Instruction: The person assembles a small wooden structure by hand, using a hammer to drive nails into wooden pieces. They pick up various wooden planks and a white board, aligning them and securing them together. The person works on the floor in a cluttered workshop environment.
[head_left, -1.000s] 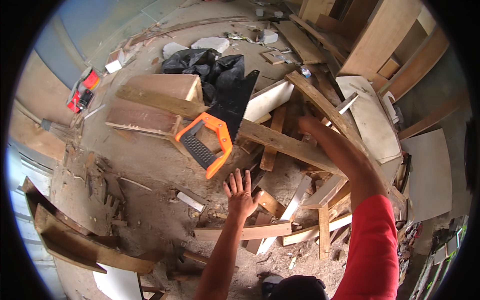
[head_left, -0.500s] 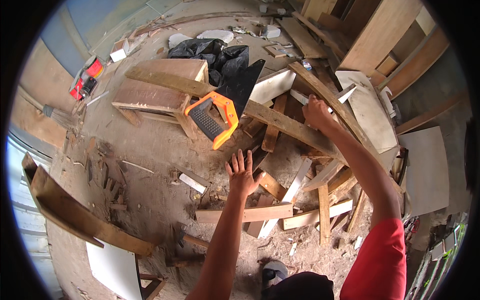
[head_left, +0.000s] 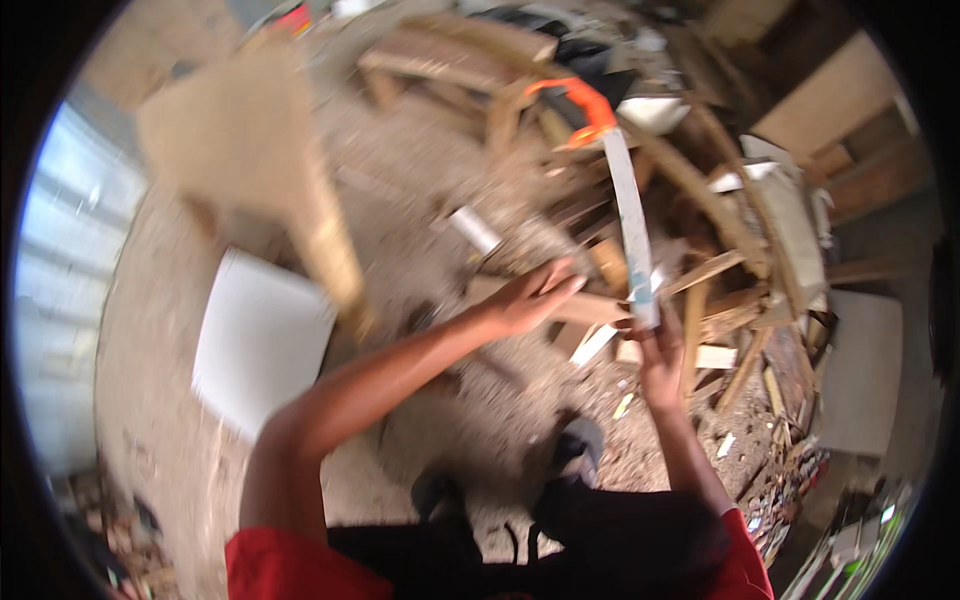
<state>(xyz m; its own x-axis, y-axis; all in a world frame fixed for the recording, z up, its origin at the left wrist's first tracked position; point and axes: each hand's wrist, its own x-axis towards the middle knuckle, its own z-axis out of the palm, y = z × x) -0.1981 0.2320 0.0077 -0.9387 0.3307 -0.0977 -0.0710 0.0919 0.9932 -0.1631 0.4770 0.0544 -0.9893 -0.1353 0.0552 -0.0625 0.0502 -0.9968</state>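
Note:
A long narrow strip of white-painted wood (head_left: 628, 215) stands out from my right hand (head_left: 660, 355), whose fingers are closed round its near end. My left hand (head_left: 530, 298) is held to the left of the strip, its fingers stretched out and nothing in them. Below the left hand lies a light brown board (head_left: 585, 307). Beyond the strip's far end shows the orange handle (head_left: 594, 112) of a handsaw; most of its blade is hidden.
A low wooden bench (head_left: 440, 62) stands farther back. Scrap wood (head_left: 700, 215) lies piled to the right, with long planks across it. At left are a blurred upright wooden board (head_left: 245, 150) and a white panel (head_left: 250, 345). My shoes (head_left: 578, 448) are on the littered floor.
My view has swung down and left, with blur. My right hand has drawn back from the pile toward me and now holds the white strip. My left hand has turned toward the strip.

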